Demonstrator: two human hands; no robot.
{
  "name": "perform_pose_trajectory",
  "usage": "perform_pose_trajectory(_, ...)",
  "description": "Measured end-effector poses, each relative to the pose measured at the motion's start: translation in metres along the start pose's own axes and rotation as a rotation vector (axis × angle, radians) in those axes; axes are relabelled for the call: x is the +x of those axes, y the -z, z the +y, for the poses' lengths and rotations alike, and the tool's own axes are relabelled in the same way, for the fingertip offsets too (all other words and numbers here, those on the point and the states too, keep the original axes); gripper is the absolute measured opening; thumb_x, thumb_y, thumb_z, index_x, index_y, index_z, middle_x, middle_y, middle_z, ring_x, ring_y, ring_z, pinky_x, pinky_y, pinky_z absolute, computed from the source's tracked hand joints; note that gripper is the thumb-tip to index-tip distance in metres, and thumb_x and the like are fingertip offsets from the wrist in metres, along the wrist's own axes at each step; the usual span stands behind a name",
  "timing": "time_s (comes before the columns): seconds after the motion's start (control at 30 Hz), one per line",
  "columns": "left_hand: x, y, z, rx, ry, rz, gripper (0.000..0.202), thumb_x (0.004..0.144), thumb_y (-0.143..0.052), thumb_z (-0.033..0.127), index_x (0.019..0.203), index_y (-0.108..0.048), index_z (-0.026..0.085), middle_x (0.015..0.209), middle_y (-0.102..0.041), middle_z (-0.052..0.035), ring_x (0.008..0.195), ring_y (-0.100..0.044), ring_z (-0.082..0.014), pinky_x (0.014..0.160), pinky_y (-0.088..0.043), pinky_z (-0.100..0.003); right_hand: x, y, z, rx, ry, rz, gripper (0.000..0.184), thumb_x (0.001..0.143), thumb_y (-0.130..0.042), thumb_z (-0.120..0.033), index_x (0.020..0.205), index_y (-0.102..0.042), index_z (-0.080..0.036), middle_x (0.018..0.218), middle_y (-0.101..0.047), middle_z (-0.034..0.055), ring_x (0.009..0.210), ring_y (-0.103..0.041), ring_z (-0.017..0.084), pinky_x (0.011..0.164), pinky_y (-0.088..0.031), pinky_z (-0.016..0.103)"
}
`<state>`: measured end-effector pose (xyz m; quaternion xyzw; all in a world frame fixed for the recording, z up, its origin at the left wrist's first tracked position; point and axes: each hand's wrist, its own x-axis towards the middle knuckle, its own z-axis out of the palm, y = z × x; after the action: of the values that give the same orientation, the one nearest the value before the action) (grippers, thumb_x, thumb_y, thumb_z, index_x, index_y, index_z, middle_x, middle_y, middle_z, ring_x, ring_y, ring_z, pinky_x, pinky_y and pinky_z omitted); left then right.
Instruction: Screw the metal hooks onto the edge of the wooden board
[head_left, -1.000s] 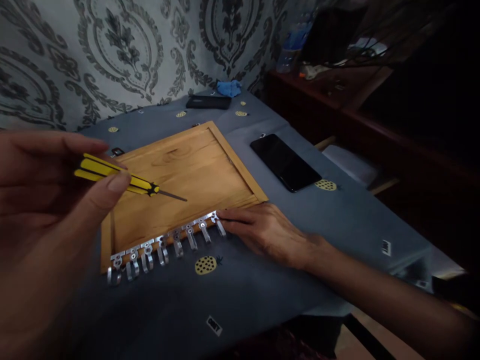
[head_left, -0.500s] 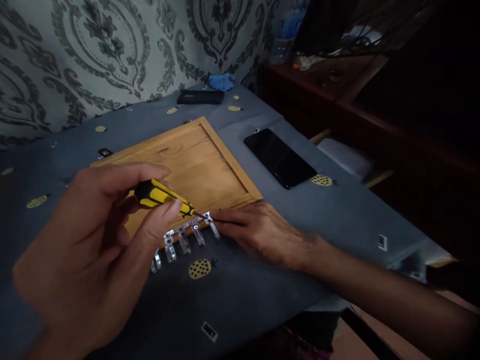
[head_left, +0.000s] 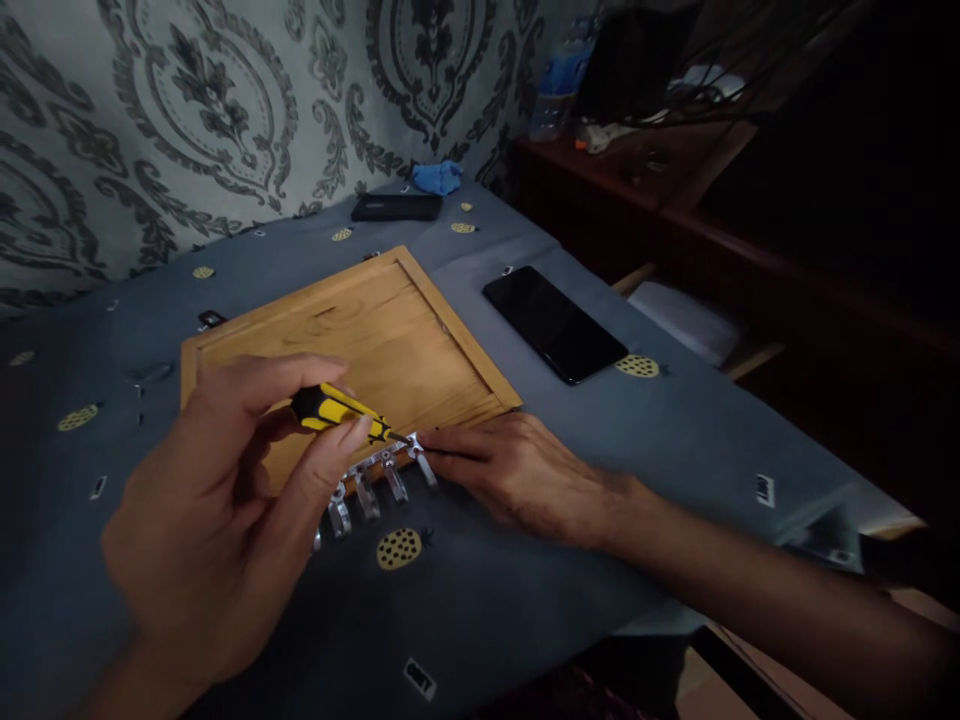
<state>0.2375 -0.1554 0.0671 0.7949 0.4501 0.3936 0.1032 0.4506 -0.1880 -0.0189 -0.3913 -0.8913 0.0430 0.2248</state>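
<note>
Dimly, a patterned wall (head_left: 206,100) backs printed cloth (head_left: 517,600), left hand (head_left: 217,525) gripping screwdriver (head_left: 346,410), right hand (head_left: 529,475) pinching hook rail (head_left: 388,458).

A black phone (head_left: 555,325) lies on the tablecloth (head_left: 525,600).

A dim room that looks like part of a home. A table is covered by a blue-gray cloth (head_left: 502,590) printed with yellow pineapples and small word labels. Behind it, a pale wall covering (head_left: 210,90) carries large, dark, ornate leaf medallions. To the right, dark reddish wooden furniture (head_left: 592,205) bears a plastic bottle (head_left: 559,85) with a blue label and tangled cords (head_left: 705,112). A phone (head_left: 553,325) lies on the cloth.
</note>
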Motion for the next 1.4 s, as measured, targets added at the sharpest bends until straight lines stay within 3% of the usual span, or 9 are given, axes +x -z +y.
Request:
perform_pose_trajectory(0.17,0.0,0.0,0.0,0.019,-0.035,-0.037,0.025,0.083,-0.07,0.03,0.108,-0.066,0.036,0.099,-0.069,0.0064,0.083,-0.068,-0.0165,0.05,-0.048,-0.028,0.001,0.002,0.0,0.022,-0.01,-0.041,0.026,0.087,-0.054,-0.006,0.106,-0.068,-0.015,0.104,-0.074,0.0084,0.072,-0.069,0.016,0.059,-0.05,0.028)
perform_pose_trajectory(0.3,0.001,0.001,-0.001,0.028,-0.066,-0.06,0.025,0.085,-0.069,0.027,0.109,-0.065,0.034,0.101,-0.068,0.0078,0.086,-0.067,-0.0144,0.063,-0.052,-0.028,0.001,0.004,-0.001,0.027,-0.017,-0.061,0.029,0.087,-0.053,-0.007,0.11,-0.067,-0.016,0.105,-0.074,0.0078,0.074,-0.068,0.016,0.06,-0.048,0.027)
perform_pose_trajectory(0.53,0.009,-0.003,0.005,0.009,-0.227,-0.052,0.019,0.09,-0.063,0.02,0.109,-0.064,0.025,0.098,-0.066,0.0055,0.084,-0.064,-0.0102,0.07,-0.052,-0.023,0.0,0.001,0.0,0.018,-0.009,0.009,0.032,0.085,-0.053,-0.006,0.111,-0.068,-0.017,0.106,-0.075,0.0044,0.072,-0.068,0.015,0.057,-0.045,0.025)
perform_pose_trajectory(0.7,0.015,-0.006,0.01,0.016,-0.107,-0.094,0.023,0.087,-0.069,0.033,0.108,-0.065,0.024,0.105,-0.066,0.0028,0.083,-0.067,-0.0154,0.067,-0.051,-0.032,-0.001,-0.001,-0.001,0.025,-0.025,0.009,0.034,0.086,-0.053,-0.006,0.113,-0.068,-0.018,0.115,-0.074,0.0045,0.077,-0.069,0.014,0.061,-0.047,0.026)
perform_pose_trajectory(0.93,0.017,-0.007,0.018,0.033,-0.158,-0.101,0.018,0.089,-0.065,0.029,0.106,-0.066,0.026,0.099,-0.07,0.0044,0.08,-0.068,-0.0155,0.071,-0.053,-0.032,-0.001,-0.001,-0.001,0.024,-0.032,-0.01,0.041,0.085,-0.052,-0.006,0.121,-0.067,-0.02,0.118,-0.073,0.0051,0.081,-0.071,0.017,0.061,-0.049,0.026)
perform_pose_trajectory(1.07,0.014,-0.006,0.019,0.01,-0.052,-0.132,0.027,0.089,-0.059,0.029,0.116,-0.06,0.033,0.109,-0.069,0.0058,0.09,-0.068,-0.0175,0.065,-0.054,-0.03,-0.001,-0.001,0.0,0.034,-0.026,-0.006,0.037,0.086,-0.055,-0.008,0.118,-0.068,-0.02,0.117,-0.073,0.0066,0.082,-0.072,0.018,0.062,-0.051,0.027)
perform_pose_trajectory(1.17,0.012,-0.005,0.019,-0.011,-0.03,-0.158,0.026,0.09,-0.057,0.03,0.116,-0.058,0.032,0.11,-0.07,0.0042,0.09,-0.069,-0.0175,0.061,-0.054,-0.029,-0.001,-0.001,0.0,0.029,-0.033,-0.006,0.033,0.085,-0.056,-0.007,0.113,-0.07,-0.019,0.114,-0.074,0.0068,0.081,-0.072,0.017,0.062,-0.051,0.026)
perform_pose_trajectory(1.27,0.012,-0.006,0.016,0.043,-0.104,-0.132,0.023,0.091,-0.058,0.03,0.113,-0.06,0.029,0.108,-0.069,0.0016,0.082,-0.067,-0.0168,0.057,-0.053,-0.028,-0.001,0.0,-0.001,0.024,-0.027,0.008,0.034,0.085,-0.055,-0.006,0.113,-0.07,-0.019,0.113,-0.074,0.0069,0.079,-0.071,0.017,0.062,-0.051,0.026)
perform_pose_trajectory(1.4,0.012,-0.009,0.012,0.112,-0.24,-0.096,0.019,0.092,-0.059,0.03,0.111,-0.063,0.026,0.099,-0.068,0.0016,0.081,-0.066,-0.0153,0.073,-0.055,-0.027,-0.001,-0.001,-0.001,0.004,-0.019,0.038,0.04,0.085,-0.053,-0.005,0.118,-0.068,-0.02,0.113,-0.074,0.006,0.075,-0.071,0.016,0.06,-0.049,0.026)
